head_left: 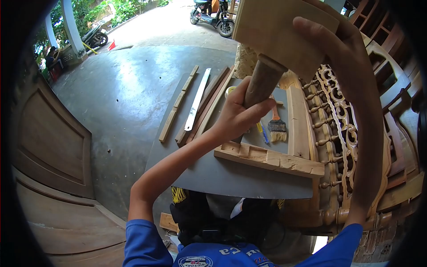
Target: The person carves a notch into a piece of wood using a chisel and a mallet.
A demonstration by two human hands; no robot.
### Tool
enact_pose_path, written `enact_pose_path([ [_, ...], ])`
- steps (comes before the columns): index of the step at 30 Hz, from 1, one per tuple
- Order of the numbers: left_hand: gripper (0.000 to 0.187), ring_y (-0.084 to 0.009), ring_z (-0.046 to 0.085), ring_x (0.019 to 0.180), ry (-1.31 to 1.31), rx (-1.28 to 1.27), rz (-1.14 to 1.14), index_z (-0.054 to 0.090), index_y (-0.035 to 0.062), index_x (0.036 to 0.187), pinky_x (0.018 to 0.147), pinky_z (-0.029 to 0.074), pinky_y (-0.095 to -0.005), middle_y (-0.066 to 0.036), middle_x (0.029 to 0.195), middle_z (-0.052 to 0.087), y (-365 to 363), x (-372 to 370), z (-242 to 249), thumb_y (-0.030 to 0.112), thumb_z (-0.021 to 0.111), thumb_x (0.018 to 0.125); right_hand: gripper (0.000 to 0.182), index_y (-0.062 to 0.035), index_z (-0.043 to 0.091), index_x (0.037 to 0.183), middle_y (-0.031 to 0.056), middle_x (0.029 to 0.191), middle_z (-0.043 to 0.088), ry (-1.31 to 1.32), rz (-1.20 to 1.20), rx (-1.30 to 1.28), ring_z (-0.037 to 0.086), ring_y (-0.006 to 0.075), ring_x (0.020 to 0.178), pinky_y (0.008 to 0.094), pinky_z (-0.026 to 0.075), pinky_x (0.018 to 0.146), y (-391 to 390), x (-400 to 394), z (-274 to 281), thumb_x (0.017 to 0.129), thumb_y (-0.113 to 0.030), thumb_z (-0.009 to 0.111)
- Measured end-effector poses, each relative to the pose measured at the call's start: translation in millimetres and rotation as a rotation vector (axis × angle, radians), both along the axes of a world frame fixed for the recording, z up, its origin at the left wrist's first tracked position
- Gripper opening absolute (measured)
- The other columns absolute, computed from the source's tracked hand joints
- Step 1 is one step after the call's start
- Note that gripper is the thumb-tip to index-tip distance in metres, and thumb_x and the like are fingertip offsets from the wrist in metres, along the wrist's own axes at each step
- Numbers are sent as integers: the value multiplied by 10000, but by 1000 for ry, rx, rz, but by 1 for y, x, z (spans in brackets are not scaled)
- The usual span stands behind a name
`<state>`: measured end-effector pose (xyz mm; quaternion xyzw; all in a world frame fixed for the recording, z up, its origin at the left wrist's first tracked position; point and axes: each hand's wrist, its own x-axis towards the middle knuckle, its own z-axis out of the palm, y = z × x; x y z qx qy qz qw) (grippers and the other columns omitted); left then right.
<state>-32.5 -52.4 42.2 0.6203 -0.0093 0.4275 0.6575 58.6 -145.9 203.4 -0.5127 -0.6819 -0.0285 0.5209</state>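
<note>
Raised above the grey board (200, 178), a wooden mallet (284, 35) is held in both hands. The fingers of my left hand (244, 109) wrap round its handle just below the head. My right hand (333, 40) grips the large, pale head at the upper right, thumb across its face. Below the mallet lie a notched wood piece (271, 160), a brush (277, 127) and a blue and yellow pen-like tool (263, 132). Left of these are a metal ruler (198, 100), a notched strip (179, 104) and dark wood strips (207, 104).
Carved wooden furniture (331, 107) stands close on the right. Wooden panels (55, 133) lie at the left. Farther off are a parked scooter (215, 20), a motorcycle (95, 38) and a seated person (52, 58).
</note>
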Motion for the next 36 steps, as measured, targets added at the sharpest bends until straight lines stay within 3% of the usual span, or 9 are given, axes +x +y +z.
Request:
enact_pose_path([
  [2, 286, -37, 445, 623, -25, 60, 38, 459, 34, 975, 545, 366, -200, 20, 729, 485, -2, 2, 2, 183, 627, 797, 482, 71, 466, 1162, 173, 952, 587, 98, 22, 57, 609, 210, 797, 300, 522, 669, 5, 2, 1, 787, -200, 606],
  [6, 279, -41, 445, 633, 16, 23, 16, 460, 34, 961, 552, 366, -203, 15, 735, 485, 0, 0, 1, 181, 629, 794, 490, -11, 536, 1139, 99, 975, 606, 215, 93, 66, 593, 164, 884, 281, 479, 792, 19, 53, 4, 741, -269, 663],
  [9, 272, -41, 443, 626, 12, 28, 22, 460, 37, 955, 543, 362, -205, 16, 731, 481, -1, 0, 3, 182, 627, 797, 434, -11, 544, 1121, 116, 976, 605, -14, -11, -106, 599, 170, 895, 266, 496, 790, 9, 31, 3, 772, -248, 647],
  [11, 269, -42, 441, 617, 14, 14, 12, 460, 40, 954, 536, 360, -206, 17, 731, 481, 2, 2, -1, 182, 626, 798, 484, 51, 460, 1176, 165, 943, 587, -58, 91, 193, 614, 184, 765, 276, 535, 624, 8, 2, -1, 781, -186, 607],
  [20, 259, -24, 427, 544, 25, -34, 48, 454, 48, 952, 465, 339, -189, 20, 678, 469, 4, 0, 1, 173, 621, 799, 466, 58, 466, 1172, 150, 947, 590, 193, 209, 35, 601, 181, 831, 272, 515, 695, -8, 0, 10, 779, -151, 603],
  [24, 250, -25, 427, 530, 1, -37, 11, 451, 53, 942, 458, 337, -184, 21, 676, 476, 5, -2, -1, 172, 619, 799, 465, 49, 473, 1169, 142, 949, 592, -207, 9, 97, 601, 184, 831, 277, 514, 696, 3, -1, -3, 775, -157, 609],
  [28, 251, -28, 437, 547, -2, -45, 41, 452, 54, 931, 473, 349, -192, 22, 679, 479, 2, 0, 0, 175, 625, 795, 463, 44, 479, 1166, 145, 947, 595, 119, 89, 127, 602, 188, 836, 288, 514, 691, 0, -5, 1, 775, -167, 611],
  [31, 256, -32, 440, 554, -31, 8, 44, 454, 53, 928, 482, 354, -199, 22, 685, 481, 3, 0, -2, 178, 631, 792, 485, 40, 454, 1187, 143, 954, 589, -201, 33, 153, 605, 182, 826, 284, 524, 678, 2, -2, -6, 789, -194, 603],
  [36, 255, -37, 438, 573, -8, 12, 33, 456, 51, 924, 498, 354, -202, 19, 701, 478, 3, 0, -3, 175, 634, 791, 484, 38, 465, 1181, 153, 978, 590, 13, 195, 150, 603, 194, 853, 303, 517, 722, -3, 2, 1, 787, -200, 613],
])
